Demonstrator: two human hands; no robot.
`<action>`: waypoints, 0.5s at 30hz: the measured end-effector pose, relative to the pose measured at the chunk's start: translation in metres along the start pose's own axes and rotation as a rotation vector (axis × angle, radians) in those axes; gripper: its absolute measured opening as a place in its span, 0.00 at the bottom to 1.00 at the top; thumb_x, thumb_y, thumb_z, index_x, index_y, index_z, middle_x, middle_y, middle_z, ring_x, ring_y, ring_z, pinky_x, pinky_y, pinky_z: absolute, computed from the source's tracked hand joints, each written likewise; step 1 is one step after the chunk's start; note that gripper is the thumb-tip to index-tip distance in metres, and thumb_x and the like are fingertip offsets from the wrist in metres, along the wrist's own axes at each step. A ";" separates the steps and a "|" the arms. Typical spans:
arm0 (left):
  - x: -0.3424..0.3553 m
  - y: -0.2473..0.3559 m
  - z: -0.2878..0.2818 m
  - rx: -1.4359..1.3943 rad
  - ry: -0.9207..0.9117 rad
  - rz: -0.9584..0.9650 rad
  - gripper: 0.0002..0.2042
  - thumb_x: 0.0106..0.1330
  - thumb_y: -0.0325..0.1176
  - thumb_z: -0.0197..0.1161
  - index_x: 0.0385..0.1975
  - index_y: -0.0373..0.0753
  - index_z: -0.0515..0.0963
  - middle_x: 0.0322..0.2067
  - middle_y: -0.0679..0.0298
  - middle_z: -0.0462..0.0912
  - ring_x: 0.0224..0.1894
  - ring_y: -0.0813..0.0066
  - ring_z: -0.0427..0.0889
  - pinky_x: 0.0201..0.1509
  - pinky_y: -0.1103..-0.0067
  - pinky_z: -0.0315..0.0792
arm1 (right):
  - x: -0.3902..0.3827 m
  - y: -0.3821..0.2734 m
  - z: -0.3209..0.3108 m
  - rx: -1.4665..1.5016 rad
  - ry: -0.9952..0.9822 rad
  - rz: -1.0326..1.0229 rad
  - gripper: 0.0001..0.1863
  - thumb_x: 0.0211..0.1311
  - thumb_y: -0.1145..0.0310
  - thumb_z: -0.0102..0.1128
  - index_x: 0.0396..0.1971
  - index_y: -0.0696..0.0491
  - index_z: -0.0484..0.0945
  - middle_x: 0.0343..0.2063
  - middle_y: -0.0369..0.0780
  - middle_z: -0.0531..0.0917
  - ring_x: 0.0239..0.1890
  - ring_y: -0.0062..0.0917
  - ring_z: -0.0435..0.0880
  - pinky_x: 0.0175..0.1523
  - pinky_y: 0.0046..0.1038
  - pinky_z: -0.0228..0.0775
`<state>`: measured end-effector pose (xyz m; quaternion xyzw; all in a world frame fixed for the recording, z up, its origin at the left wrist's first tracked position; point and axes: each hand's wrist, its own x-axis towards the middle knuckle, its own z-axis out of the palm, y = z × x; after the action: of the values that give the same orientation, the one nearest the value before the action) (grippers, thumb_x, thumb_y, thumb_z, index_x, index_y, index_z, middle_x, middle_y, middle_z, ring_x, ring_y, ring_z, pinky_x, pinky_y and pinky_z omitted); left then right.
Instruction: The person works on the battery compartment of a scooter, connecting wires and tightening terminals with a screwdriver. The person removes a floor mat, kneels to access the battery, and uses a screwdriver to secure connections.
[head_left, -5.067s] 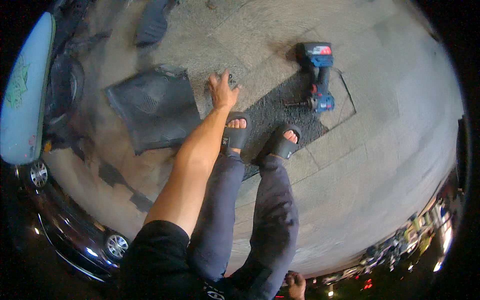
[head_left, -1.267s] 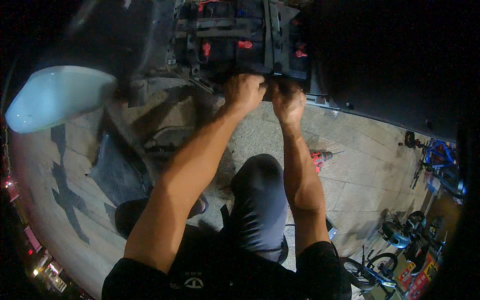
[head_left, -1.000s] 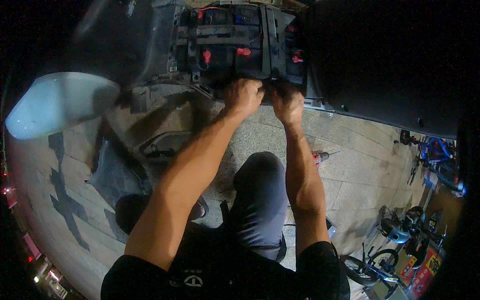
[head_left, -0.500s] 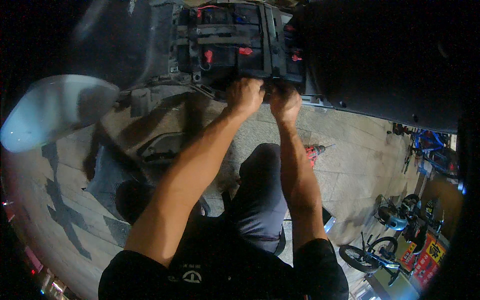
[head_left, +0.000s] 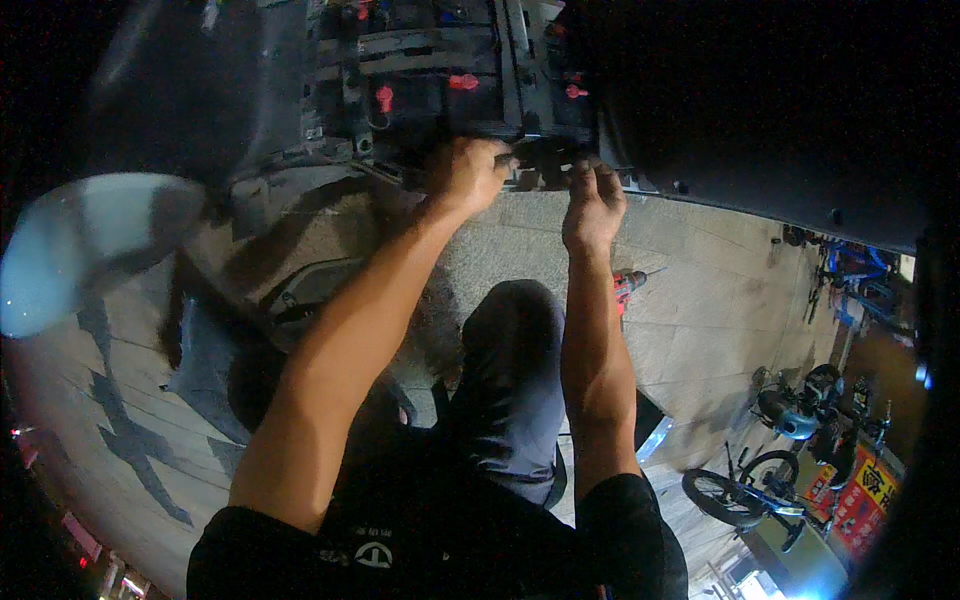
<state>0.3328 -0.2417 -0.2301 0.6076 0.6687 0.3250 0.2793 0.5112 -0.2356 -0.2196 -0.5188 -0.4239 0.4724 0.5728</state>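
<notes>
Black batteries (head_left: 428, 80) sit side by side in the open bay of a vehicle's dark frame (head_left: 515, 60). Red terminal covers (head_left: 463, 82) stand out on their tops. At the near edge of the bay, my left hand (head_left: 466, 178) has its fingers curled and closed, with thumb and forefinger toward the right. My right hand (head_left: 596, 205) is a short way to its right, fingertips pinched together at the frame's lower edge. A dark piece (head_left: 540, 160) shows between the two hands, its kind unclear. What either hand grips is too dark to make out.
A red cordless drill (head_left: 628, 285) lies on the paving right of my right forearm. A mirror (head_left: 90, 245) juts out at left. Dark panels (head_left: 310, 290) lie on the ground beyond my left forearm. Bicycles (head_left: 745, 495) stand at far right.
My hands have moved apart: the right one has shifted right and slightly down, the left one slightly left. The whole view has shifted a little, moving the bay up and left.
</notes>
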 end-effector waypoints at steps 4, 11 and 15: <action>0.000 -0.007 -0.005 -0.044 -0.045 -0.037 0.12 0.57 0.41 0.67 0.39 0.43 0.85 0.32 0.53 0.84 0.35 0.53 0.84 0.41 0.66 0.76 | -0.018 0.001 -0.020 0.018 0.011 0.077 0.08 0.65 0.70 0.59 0.40 0.59 0.77 0.35 0.37 0.81 0.36 0.20 0.77 0.46 0.25 0.70; 0.002 0.009 -0.011 0.086 -0.125 -0.100 0.14 0.59 0.43 0.66 0.37 0.41 0.84 0.32 0.53 0.85 0.34 0.57 0.84 0.40 0.70 0.76 | -0.033 0.012 -0.025 0.018 0.068 0.091 0.09 0.63 0.73 0.61 0.41 0.61 0.78 0.35 0.38 0.82 0.37 0.21 0.79 0.46 0.25 0.73; 0.004 0.010 -0.007 0.081 -0.096 -0.121 0.14 0.59 0.43 0.66 0.37 0.40 0.84 0.31 0.52 0.85 0.33 0.57 0.84 0.39 0.71 0.76 | -0.024 0.021 -0.010 -0.106 0.050 -0.055 0.07 0.60 0.76 0.63 0.38 0.61 0.80 0.32 0.39 0.84 0.35 0.21 0.80 0.43 0.23 0.73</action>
<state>0.3330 -0.2384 -0.2179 0.5919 0.7026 0.2506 0.3053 0.5146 -0.2610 -0.2414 -0.5481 -0.4481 0.4203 0.5676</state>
